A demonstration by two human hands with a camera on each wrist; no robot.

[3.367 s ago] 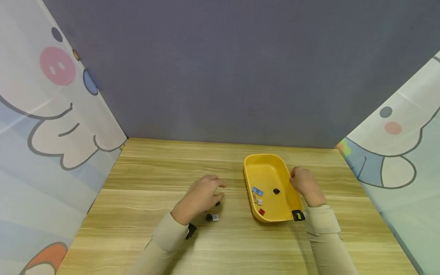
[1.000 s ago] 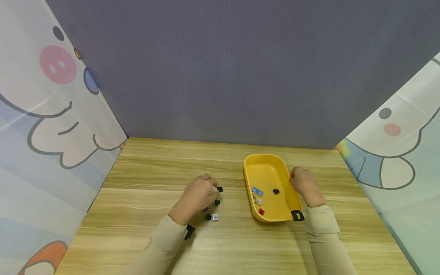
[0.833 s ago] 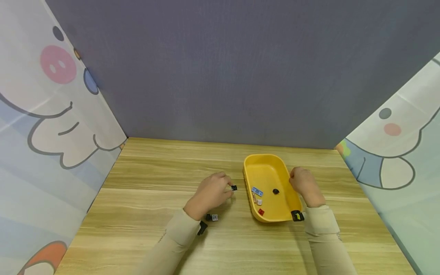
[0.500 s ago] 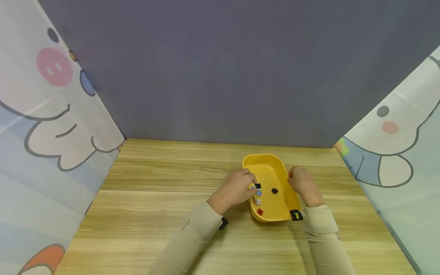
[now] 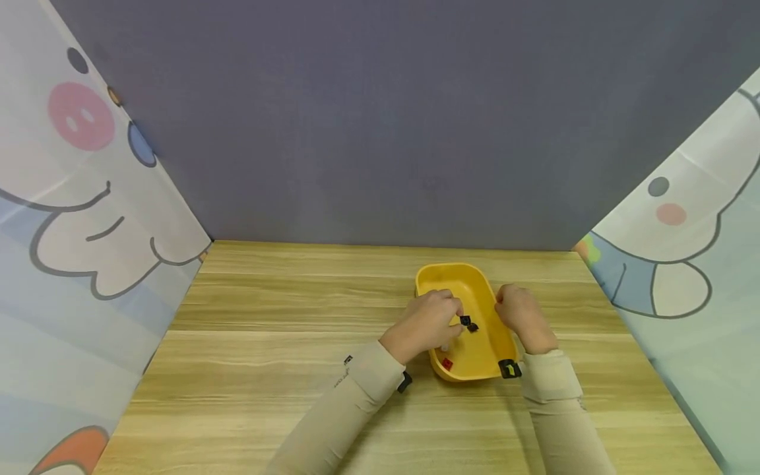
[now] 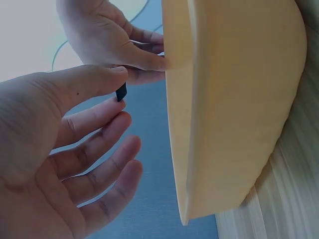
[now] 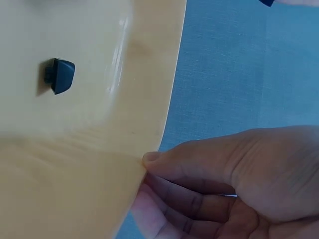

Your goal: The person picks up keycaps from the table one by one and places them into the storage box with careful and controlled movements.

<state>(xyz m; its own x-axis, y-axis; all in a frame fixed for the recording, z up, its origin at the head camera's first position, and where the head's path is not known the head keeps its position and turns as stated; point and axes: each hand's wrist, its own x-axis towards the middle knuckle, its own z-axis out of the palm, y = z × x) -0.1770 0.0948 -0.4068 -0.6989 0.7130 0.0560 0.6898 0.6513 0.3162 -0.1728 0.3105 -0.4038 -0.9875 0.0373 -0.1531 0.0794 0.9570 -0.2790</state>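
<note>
Over the yellow tray, my left hand pinches a small black square piece between thumb and index finger. The left wrist view shows this black piece edge-on at the fingertips, above the tray's rim. My right hand grips the tray's right rim, thumb on the inner side and fingers curled outside. Inside the tray lies a black sloped piece with a stubby projection. A red piece and a white piece lie near the tray's left wall, the white one partly covered by my left hand.
A small dark piece shows on the wooden table just beyond my left sleeve, which covers the area around it. A grey panel stands behind the table, with printed cartoon panels at both sides.
My left hand has picked up the black square piece from the table and carried it right, over the tray. The right hand has stayed on the tray's rim.
</note>
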